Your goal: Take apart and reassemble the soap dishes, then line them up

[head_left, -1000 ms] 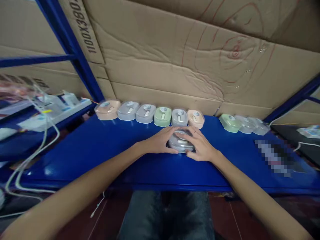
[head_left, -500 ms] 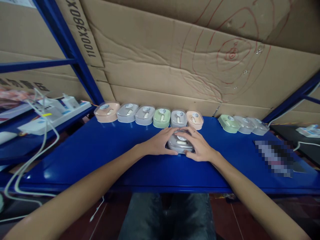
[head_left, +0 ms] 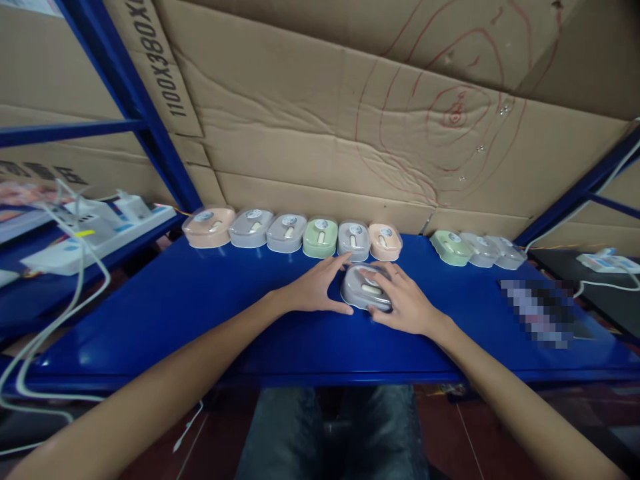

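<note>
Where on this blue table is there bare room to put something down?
Bare tabletop shows left of the left hand, in front of the six-case row; between the right hand and the pixelated item; and between the grey case and the near edge. The back is crowded: that row, a gap, then three more cases.

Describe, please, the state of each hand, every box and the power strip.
Near gray box: clear cover on
Left hand: open, fingers spread
Right hand: curled on near gray box
Six boxes in longer row: covered, lined up
Three boxes in shorter row: lined up
White power strip: adapters on it
</note>
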The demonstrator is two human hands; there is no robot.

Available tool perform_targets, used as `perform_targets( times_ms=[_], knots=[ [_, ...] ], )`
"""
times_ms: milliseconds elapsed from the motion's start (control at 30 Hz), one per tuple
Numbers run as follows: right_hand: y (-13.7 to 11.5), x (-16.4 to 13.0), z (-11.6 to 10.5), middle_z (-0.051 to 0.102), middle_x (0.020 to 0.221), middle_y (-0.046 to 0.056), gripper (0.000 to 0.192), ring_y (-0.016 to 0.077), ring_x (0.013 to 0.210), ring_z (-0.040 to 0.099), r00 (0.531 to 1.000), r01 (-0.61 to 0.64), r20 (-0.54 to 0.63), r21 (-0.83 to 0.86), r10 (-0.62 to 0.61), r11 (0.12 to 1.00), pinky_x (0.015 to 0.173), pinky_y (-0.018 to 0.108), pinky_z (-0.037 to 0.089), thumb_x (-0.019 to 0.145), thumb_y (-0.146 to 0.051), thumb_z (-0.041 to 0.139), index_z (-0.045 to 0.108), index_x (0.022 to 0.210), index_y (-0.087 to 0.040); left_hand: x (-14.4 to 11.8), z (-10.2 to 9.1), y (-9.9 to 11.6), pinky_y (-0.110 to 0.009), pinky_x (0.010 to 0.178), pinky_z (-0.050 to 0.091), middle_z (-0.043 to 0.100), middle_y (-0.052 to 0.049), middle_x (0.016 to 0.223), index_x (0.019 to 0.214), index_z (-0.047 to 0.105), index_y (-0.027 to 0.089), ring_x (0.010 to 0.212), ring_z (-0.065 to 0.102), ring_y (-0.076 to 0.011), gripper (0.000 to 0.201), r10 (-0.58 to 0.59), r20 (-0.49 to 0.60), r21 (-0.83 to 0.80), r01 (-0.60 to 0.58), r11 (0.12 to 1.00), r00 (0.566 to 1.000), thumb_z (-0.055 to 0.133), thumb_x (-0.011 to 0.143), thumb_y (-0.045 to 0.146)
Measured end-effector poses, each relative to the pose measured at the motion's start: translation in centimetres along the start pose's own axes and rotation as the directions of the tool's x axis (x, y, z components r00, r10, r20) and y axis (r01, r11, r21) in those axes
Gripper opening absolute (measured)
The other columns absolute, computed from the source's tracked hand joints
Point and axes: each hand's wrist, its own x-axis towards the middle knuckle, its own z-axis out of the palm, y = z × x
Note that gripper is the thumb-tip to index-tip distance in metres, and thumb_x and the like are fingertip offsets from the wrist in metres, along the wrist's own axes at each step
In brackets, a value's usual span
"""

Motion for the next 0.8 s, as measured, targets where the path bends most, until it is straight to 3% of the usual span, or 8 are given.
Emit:
perform_targets(
  times_ms=[100, 233, 400, 500, 600, 700, 800],
  knots=[
    [0.3, -2.5, -1.0, 0.051, 0.158, 0.021, 0.07, 0.0426, 0.145, 0.053, 0.997, -0.074, 0.009, -0.079, 0.074, 0.994, 0.122, 0.065, 0.046, 0.102, -0.053, 0.065, 0.047, 0.162, -0.022, 0.0, -0.2, 0.4, -0.063, 0.125, 0.039, 0.052, -0.017, 0.165, 0.177, 0.02, 0.033, 0.149, 0.051, -0.0425, 0.133, -0.01, 0.012, -0.022, 0.011, 1.0, 1.0, 0.093, 0.072, 0.071],
    [1.1, -5.9, -2.2, 0.05, 0.161, 0.022, 0.067, 0.0425, 0.147, 0.053, 0.977, -0.211, -0.029, -0.182, 0.209, 0.96, 0.121, 0.063, 0.047, 0.109, -0.059, 0.053, 0.046, 0.165, -0.022, 0.1, -0.3, 0.3, -0.062, 0.126, 0.038, 0.05, -0.016, 0.165, 0.177, 0.021, 0.032, 0.148, 0.05, -0.0408, 0.13, -0.036, 0.029, -0.027, 0.036, 0.999, 0.999, 0.091, 0.074, 0.071],
    [3.3, -8.1, -2.5, 0.056, 0.155, 0.026, 0.069, 0.0465, 0.137, 0.06, 0.893, -0.451, -0.158, -0.332, 0.422, 0.828, 0.108, 0.064, 0.055, 0.11, -0.064, 0.043, 0.051, 0.163, -0.019, 0.2, -0.3, 0.1, -0.059, 0.126, 0.038, 0.051, -0.016, 0.165, 0.176, 0.024, 0.03, 0.148, 0.05, -0.0398, 0.127, -0.039, 0.048, -0.016, 0.04, 0.999, 0.998, 0.088, 0.076, 0.073],
    [5.2, -7.7, -2.2, 0.063, 0.143, 0.029, 0.069, 0.0482, 0.123, 0.066, 0.837, -0.541, -0.203, -0.437, 0.507, 0.718, 0.098, 0.064, 0.056, 0.11, -0.061, 0.039, 0.052, 0.161, -0.016, 0.2, -0.4, 0.2, -0.06, 0.124, 0.04, 0.053, -0.016, 0.162, 0.174, 0.028, 0.03, 0.146, 0.052, -0.0403, 0.121, -0.033, 0.043, -0.006, 0.033, 0.999, 0.999, 0.086, 0.077, 0.075],
    [7.1, -6.4, -1.7, 0.069, 0.132, 0.031, 0.067, 0.0499, 0.118, 0.066, 0.813, -0.572, -0.246, -0.502, 0.528, 0.649, 0.102, 0.069, 0.049, 0.107, -0.057, 0.042, 0.055, 0.153, -0.011, 0.2, -0.4, 0.3, -0.059, 0.124, 0.04, 0.055, -0.015, 0.16, 0.174, 0.03, 0.03, 0.146, 0.052, -0.0398, 0.117, -0.027, 0.044, -0.004, 0.027, 1.0, 0.999, 0.084, 0.08, 0.075],
    [9.0, -4.9, -0.9, 0.072, 0.126, 0.03, 0.063, 0.0536, 0.132, 0.057, 0.804, -0.589, -0.305, -0.528, 0.511, 0.612, 0.117, 0.078, 0.032, 0.103, -0.056, 0.046, 0.061, 0.141, -0.009, 0.2, -0.5, 0.5, -0.059, 0.123, 0.041, 0.056, -0.015, 0.159, 0.173, 0.031, 0.031, 0.145, 0.053, -0.0389, 0.114, -0.024, 0.04, -0.006, 0.025, 1.0, 0.999, 0.084, 0.081, 0.073],
    [10.7, -3.4, -0.1, 0.069, 0.136, 0.032, 0.058, 0.0552, 0.149, 0.043, 0.803, -0.591, -0.317, -0.531, 0.505, 0.606, 0.123, 0.08, 0.019, 0.104, -0.053, 0.043, 0.062, 0.135, -0.008, 0.1, -0.6, 0.6, -0.058, 0.123, 0.041, 0.057, -0.014, 0.157, 0.171, 0.037, 0.03, 0.146, 0.053, -0.0391, 0.11, -0.027, 0.045, 0.007, 0.026, 1.0, 0.999, 0.083, 0.081, 0.074]
  ],
)
